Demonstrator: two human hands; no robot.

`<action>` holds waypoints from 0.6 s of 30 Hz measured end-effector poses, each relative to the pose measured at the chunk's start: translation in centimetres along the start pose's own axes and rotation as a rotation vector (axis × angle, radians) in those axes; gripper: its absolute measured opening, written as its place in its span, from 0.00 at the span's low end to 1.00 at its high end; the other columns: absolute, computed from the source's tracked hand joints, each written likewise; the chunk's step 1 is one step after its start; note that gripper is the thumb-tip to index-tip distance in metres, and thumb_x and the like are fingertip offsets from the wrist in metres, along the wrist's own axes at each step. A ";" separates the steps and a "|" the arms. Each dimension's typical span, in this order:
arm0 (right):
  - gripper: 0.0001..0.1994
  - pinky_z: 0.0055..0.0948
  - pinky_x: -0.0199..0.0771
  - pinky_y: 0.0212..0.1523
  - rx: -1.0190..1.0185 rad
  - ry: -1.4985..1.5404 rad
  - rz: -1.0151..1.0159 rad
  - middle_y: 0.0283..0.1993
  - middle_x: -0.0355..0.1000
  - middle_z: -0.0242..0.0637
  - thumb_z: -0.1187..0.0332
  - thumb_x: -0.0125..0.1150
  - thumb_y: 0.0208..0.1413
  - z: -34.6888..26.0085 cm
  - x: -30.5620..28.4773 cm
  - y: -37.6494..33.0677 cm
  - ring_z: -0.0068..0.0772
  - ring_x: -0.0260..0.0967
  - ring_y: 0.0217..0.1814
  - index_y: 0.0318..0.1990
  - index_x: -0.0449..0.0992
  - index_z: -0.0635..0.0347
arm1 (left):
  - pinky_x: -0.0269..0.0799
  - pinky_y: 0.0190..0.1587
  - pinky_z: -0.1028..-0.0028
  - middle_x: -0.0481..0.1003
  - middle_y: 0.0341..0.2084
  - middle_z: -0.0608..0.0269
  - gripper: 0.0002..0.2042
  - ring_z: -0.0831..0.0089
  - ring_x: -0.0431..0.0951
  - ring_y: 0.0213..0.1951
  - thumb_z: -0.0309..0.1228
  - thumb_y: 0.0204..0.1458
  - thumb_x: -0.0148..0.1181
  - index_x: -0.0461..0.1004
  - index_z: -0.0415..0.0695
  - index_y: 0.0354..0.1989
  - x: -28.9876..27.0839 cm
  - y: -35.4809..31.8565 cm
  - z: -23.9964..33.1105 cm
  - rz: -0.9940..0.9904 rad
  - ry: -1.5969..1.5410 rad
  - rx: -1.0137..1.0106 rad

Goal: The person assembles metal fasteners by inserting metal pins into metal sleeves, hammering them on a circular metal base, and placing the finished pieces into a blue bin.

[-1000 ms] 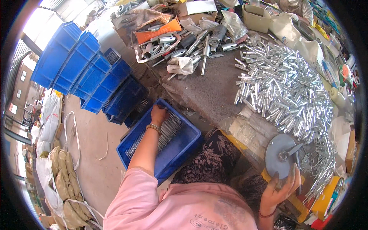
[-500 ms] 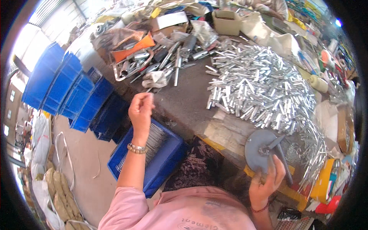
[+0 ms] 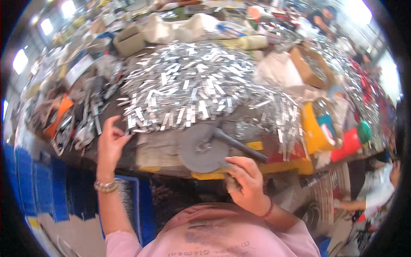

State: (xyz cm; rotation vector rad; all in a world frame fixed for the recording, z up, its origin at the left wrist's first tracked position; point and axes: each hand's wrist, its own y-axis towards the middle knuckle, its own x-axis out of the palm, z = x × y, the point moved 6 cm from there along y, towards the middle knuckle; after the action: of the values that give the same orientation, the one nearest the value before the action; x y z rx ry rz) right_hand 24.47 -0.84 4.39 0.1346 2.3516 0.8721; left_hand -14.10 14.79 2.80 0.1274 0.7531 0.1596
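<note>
Nearing the metal pieces (image 3: pixel 188 85), the left hand (image 3: pixel 109 147) has apparently spread wider.

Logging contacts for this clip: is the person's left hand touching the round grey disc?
Apart. The head view shows the left hand well to the left of the grey disc, with pale sheeting visible between them.

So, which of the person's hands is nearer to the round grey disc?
Right. The right hand is by the lower-right edge of the round grey disc; the left hand is apart, to its left.
</note>
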 end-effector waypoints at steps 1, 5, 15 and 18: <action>0.18 0.45 0.81 0.55 0.017 -0.040 0.018 0.55 0.79 0.48 0.82 0.71 0.49 0.3 -1.1 -0.1 0.55 0.79 0.53 0.49 0.82 0.64 | 0.74 0.38 0.75 0.77 0.31 0.67 0.32 0.78 0.77 0.33 0.20 0.55 0.71 0.70 0.47 0.69 -0.3 0.2 -1.5 -0.030 0.003 0.057; 0.16 0.44 0.84 0.50 0.137 -0.261 0.082 0.49 0.80 0.46 0.80 0.71 0.50 2.7 -5.1 -0.3 0.51 0.81 0.49 0.48 0.84 0.60 | 0.68 0.38 0.80 0.73 0.31 0.72 0.27 0.84 0.73 0.34 0.18 0.55 0.68 0.73 0.44 0.66 -0.2 -0.8 -0.7 -0.068 -0.091 -0.009; 0.13 0.48 0.79 0.44 0.279 -0.865 0.016 0.40 0.73 0.40 0.74 0.72 0.54 10.0 -10.2 3.2 0.52 0.78 0.45 0.44 0.76 0.56 | 0.75 0.41 0.79 0.79 0.35 0.72 0.20 0.83 0.77 0.35 0.17 0.53 0.72 0.82 0.43 0.55 6.0 -6.9 9.6 -0.369 -0.387 0.100; 0.12 0.48 0.80 0.43 0.264 -0.895 -0.021 0.41 0.74 0.40 0.75 0.69 0.56 10.7 -9.7 3.3 0.52 0.78 0.44 0.46 0.76 0.55 | 0.74 0.39 0.78 0.79 0.35 0.69 0.18 0.82 0.78 0.36 0.18 0.53 0.73 0.83 0.42 0.53 8.3 -8.0 12.1 -0.470 -0.375 0.185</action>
State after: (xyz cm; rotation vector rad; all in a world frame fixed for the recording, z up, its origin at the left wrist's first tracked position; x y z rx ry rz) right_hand 38.15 4.77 5.11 0.4943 1.5943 0.3538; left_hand 0.96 7.86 4.62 0.1471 0.4048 -0.3740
